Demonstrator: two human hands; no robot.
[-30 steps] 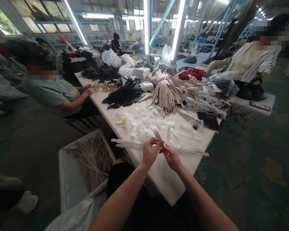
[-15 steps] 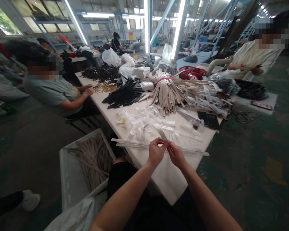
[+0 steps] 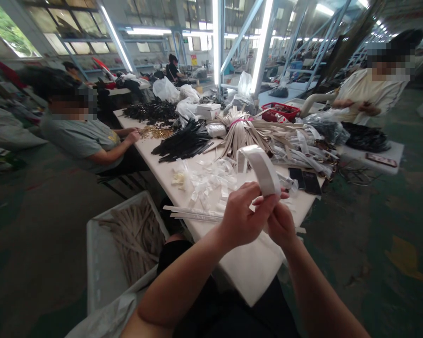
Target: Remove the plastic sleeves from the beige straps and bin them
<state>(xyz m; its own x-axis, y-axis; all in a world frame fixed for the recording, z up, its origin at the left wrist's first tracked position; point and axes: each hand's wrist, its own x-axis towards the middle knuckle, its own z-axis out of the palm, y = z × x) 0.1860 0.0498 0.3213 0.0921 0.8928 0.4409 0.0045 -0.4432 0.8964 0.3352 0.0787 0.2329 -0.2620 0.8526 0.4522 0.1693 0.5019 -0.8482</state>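
A pale, shiny strap (image 3: 260, 165) curves up in a loop above the table, its near end pinched between my two hands. My left hand (image 3: 245, 213) is closed on it, thumb pointing to the right. Close beside it, my right hand (image 3: 282, 220) is closed at the same end, partly hidden by the left. Below and to the left, several flat strips (image 3: 192, 212) lie across the table, partly covered by my hands. Crumpled clear film scraps (image 3: 211, 180) are spread just behind them.
A white bin (image 3: 95, 263) of beige straps stands left of the table (image 3: 248, 277). Behind lie black strips (image 3: 183, 141), a tied beige strap bundle (image 3: 238, 129), a red basket (image 3: 280, 112) and two phones (image 3: 305, 180). Co-workers sit left (image 3: 88, 141) and stand right (image 3: 363, 89).
Both hands have risen and shifted right, closer to the camera, carrying the strap. The strap's loop now stands higher and shows its broad white face.
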